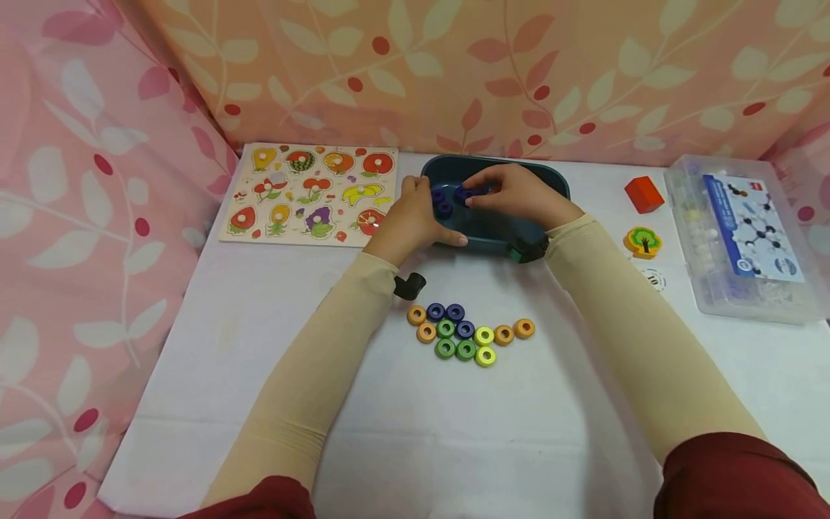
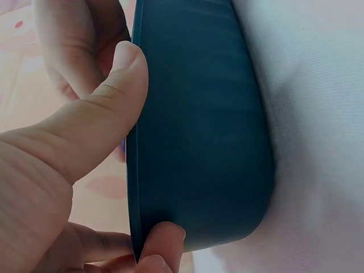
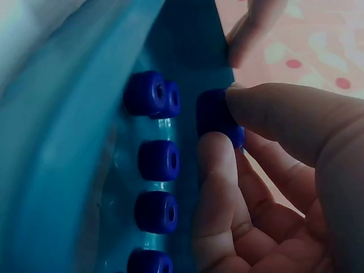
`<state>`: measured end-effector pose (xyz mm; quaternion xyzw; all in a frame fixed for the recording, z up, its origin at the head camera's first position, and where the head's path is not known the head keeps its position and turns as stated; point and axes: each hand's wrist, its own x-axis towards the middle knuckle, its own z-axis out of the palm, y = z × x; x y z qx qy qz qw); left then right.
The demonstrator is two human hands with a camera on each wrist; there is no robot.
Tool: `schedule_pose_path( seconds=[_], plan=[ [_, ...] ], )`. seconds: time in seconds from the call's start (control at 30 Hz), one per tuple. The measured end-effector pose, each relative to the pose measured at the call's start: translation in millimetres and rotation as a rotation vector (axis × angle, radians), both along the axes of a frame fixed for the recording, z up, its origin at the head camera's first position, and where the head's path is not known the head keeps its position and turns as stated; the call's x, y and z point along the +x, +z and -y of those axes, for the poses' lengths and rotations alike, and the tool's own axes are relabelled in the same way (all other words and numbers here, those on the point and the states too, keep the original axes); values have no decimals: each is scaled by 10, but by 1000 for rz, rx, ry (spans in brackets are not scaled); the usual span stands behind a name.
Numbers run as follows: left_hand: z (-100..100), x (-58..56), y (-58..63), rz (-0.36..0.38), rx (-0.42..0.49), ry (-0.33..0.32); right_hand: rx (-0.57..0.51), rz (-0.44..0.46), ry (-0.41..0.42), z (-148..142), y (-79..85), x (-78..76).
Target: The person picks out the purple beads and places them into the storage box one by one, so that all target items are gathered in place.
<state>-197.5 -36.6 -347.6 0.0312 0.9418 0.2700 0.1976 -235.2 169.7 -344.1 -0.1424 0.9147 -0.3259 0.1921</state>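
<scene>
A dark teal plastic tub (image 1: 481, 246) stands at the back of the table. My left hand (image 1: 410, 225) grips its left end, thumb over the near outer wall (image 2: 199, 125) and fingertips around the corner. My right hand (image 1: 519, 196) reaches over the tub and pinches a blue bead (image 3: 213, 116) between thumb and finger. Several more blue beads (image 3: 159, 160) with holes lie inside the tub, in a rough row in the right wrist view. On the white cloth in front, several orange, green, yellow and dark blue beads (image 1: 465, 350) lie grouped.
A fruit peg puzzle board (image 1: 259, 234) lies to the left. A black elbow-shaped piece (image 1: 410, 286) rests by the left wrist. On the right are a red block (image 1: 644, 194), a tree-shaped piece (image 1: 643, 242) and a clear plastic case (image 1: 759, 299). Patterned curtains hang behind and at the sides.
</scene>
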Motion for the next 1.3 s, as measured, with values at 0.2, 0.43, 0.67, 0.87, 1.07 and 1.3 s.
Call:
schedule_pose_path(
  seconds=[0.2,0.43,0.67,0.87,1.07,1.3],
  plan=[
    [7,1,8,6,2,2,17,45,6,6,-27,-57],
    [10,11,-7,-2,5,3,21,30,23,-68,18,107],
    [-4,6,-11,-13,16,-9,-83,7,60,-81,22,726],
    [1,-23,-13,-18,-10,-9,-100,49,227,88,-234,1170],
    [-2,-22,-2,-20,-7,-23,-95,133,269,190,-437,1283],
    [-3,1,9,-13,11,-11,-112,179,236,206,-511,1263]
  ],
)
